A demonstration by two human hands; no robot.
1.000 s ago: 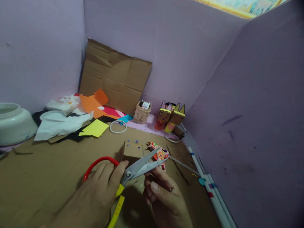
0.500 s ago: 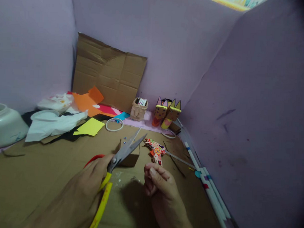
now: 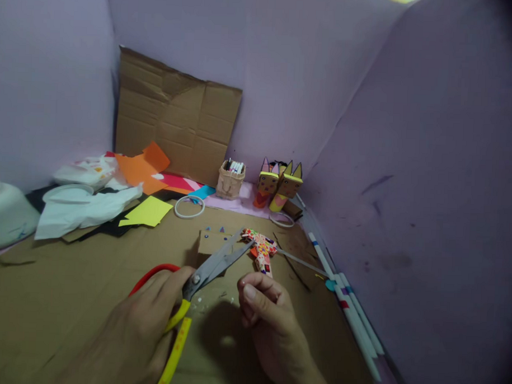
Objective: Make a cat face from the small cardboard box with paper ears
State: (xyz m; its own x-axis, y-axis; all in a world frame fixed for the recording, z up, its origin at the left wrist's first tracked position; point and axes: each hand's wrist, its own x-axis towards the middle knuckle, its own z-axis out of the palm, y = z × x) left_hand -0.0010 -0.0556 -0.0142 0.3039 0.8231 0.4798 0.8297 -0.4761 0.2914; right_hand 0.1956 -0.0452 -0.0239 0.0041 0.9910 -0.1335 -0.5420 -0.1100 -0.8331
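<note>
My left hand (image 3: 140, 328) is closed around a pair of scissors (image 3: 213, 266) with red and yellow handles, the blades slightly apart and pointing away to the right. Beyond the blades, partly covered by them, stands a small cardboard box (image 3: 210, 243) with small blue and purple bits on it. To the right, my right hand (image 3: 268, 315) is closed, thumb pressed to the curled fingers; whatever is pinched there is too small to make out. A flower-patterned glue gun (image 3: 262, 249) lies just past the right hand.
A cardboard sheet (image 3: 174, 116) leans on the wall. Coloured paper (image 3: 148, 212) and white plastic (image 3: 85, 211) lie left, near a white pot (image 3: 7, 217). A marker holder (image 3: 230, 180) and two paper puppets (image 3: 277, 184) stand behind. White tubes (image 3: 356, 313) line the right wall.
The scissors have swung a little to the right and lower, with their tips now nearer the glue gun. The right hand keeps its pinch. The whole view has shifted slightly.
</note>
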